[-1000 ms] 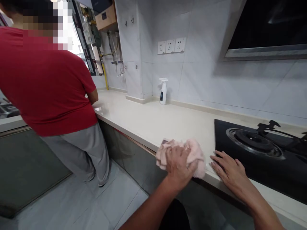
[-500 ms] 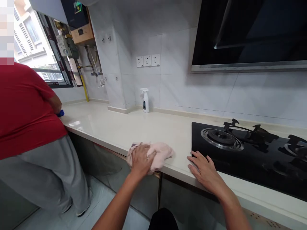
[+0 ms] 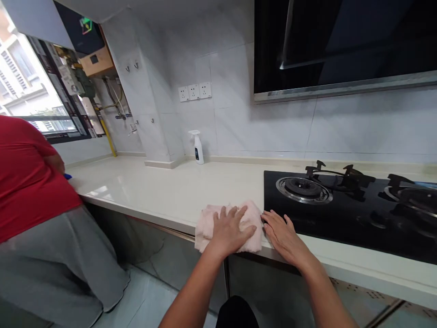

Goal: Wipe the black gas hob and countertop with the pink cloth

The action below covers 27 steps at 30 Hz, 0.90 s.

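A pale pink cloth [image 3: 205, 228] lies spread on the white countertop [image 3: 160, 196], partly hanging over its front edge. My left hand [image 3: 229, 230] presses flat on top of it, fingers spread. Just right of the cloth, my right hand [image 3: 283, 237] rests open, palm down, by the front left corner of the black gas stove [image 3: 327, 228]. Its fingertips are close to the cloth's right edge, and nothing shows in its grasp.
A white spray bottle [image 3: 198, 148] stands at the back wall below several sockets [image 3: 194, 92]. Over the stove hangs a dark range hood [image 3: 341, 45]. To the left, a person in a red shirt [image 3: 34, 182] leans at the counter, something blue [image 3: 67, 176] by their hand.
My left hand and the cloth have moved right along the counter edge, closer to my right hand. The cloth lies flatter and the fingers are more spread. The view has shifted right.
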Tool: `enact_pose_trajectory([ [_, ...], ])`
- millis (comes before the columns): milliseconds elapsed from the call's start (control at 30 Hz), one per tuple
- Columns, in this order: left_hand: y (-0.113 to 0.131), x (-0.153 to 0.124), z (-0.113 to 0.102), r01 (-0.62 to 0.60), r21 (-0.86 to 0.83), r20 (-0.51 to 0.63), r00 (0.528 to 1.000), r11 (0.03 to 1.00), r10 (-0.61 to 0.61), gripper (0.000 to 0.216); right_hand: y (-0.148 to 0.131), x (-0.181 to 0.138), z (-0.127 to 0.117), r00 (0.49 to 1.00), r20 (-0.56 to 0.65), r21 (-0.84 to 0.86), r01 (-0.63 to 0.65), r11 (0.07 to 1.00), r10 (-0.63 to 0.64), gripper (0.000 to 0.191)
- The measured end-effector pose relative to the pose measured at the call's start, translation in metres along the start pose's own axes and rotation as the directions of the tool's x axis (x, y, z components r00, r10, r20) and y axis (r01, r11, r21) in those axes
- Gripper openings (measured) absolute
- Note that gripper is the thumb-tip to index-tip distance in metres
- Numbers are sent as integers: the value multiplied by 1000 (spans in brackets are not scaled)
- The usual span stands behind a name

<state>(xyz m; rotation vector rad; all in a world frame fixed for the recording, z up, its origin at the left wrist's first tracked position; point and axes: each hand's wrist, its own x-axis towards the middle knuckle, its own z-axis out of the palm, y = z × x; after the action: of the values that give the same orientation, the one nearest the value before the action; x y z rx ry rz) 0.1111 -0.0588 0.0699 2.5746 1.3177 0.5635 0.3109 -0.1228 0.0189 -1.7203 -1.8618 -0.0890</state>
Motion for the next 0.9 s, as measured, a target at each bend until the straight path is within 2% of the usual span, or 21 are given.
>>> enact_pose_trajectory([
  [100, 23, 0, 9, -75, -44, -13, 997, 996, 75, 71, 4, 2, 0, 998, -45, 69, -36, 997, 40, 52],
  [200, 28, -2, 13, -150, -76, -68, 987, 986, 145, 68, 8, 4, -3, 988, -112, 155, -91, 984, 109, 47],
  [300, 15, -8, 11, -230, -100, -105, 970, 968, 220, 61, 9, 5, -3, 979, -142, 168, -121, 978, 146, 45],
  [400, -13, -10, 3, -238, -76, -86, 969, 968, 231, 56, 10, 4, -1, 989, -100, 105, -100, 989, 111, 45],
  [533, -69, -2, -19, -128, 27, -26, 991, 991, 128, 53, 12, 1, 2, 995, -52, 48, -80, 996, 83, 46],
  [633, -115, 7, -46, 54, 140, 12, 998, 989, -56, 51, 12, 0, 3, 996, -38, 35, -79, 996, 80, 46],
  [700, -138, 11, -64, 173, 195, 19, 984, 965, -180, 50, 12, 0, 4, 996, -42, 33, -77, 996, 78, 47],
  [800, -147, 11, -77, 271, 229, 12, 960, 935, -281, 55, 9, 0, 5, 995, -56, 74, -82, 994, 86, 49],
  [900, -124, 6, -68, 273, 227, 6, 959, 935, -282, 67, 6, 2, 3, 990, -64, 178, -110, 978, 123, 55],
])
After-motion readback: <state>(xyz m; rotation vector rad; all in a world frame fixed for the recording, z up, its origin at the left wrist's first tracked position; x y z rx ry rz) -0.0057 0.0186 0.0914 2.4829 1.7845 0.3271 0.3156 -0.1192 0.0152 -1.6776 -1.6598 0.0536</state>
